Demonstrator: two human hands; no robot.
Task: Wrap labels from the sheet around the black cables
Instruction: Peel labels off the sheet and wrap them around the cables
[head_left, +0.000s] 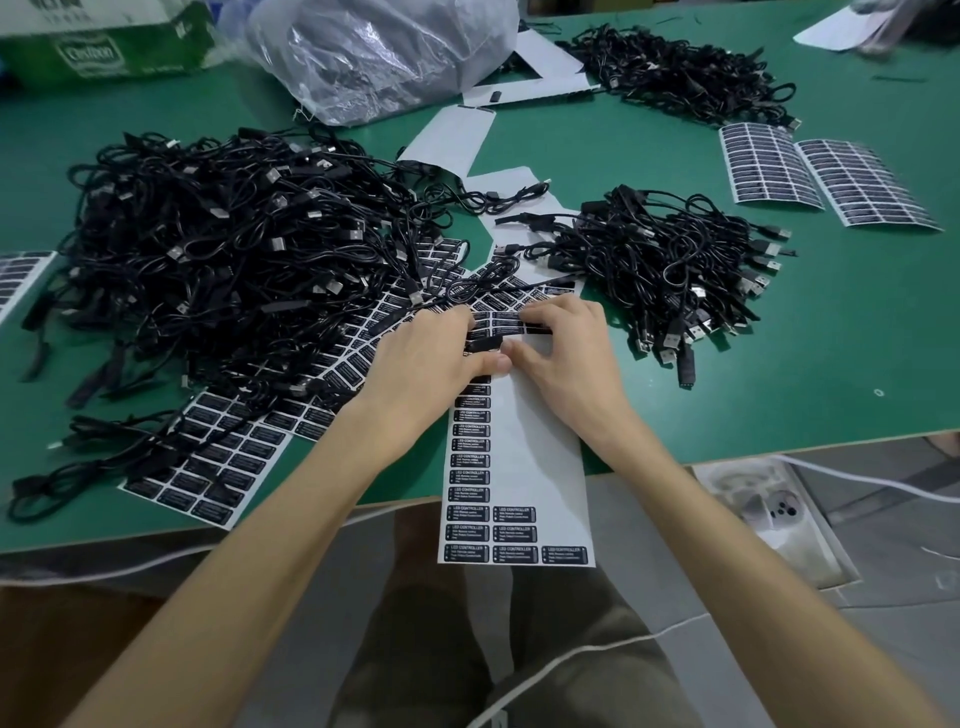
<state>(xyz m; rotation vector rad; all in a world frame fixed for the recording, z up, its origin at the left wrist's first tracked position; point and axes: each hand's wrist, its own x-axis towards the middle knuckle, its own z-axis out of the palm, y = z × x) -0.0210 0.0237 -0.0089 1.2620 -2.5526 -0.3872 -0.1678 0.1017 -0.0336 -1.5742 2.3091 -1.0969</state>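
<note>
Both hands, left hand (436, 348) & right hand (563, 343), pinch a black cable (483, 344) w/ label over the label sheet (540, 441), big cable pile (218, 260) left of sheet; cable's light & floppy, label thin/sticky, prob best held by edges.

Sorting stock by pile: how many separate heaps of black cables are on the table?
3. A big heap lies left of the hands, a smaller heap right of them, and a far heap at the top. A few loose cables lie between; the plastic bag may hide more.
</note>
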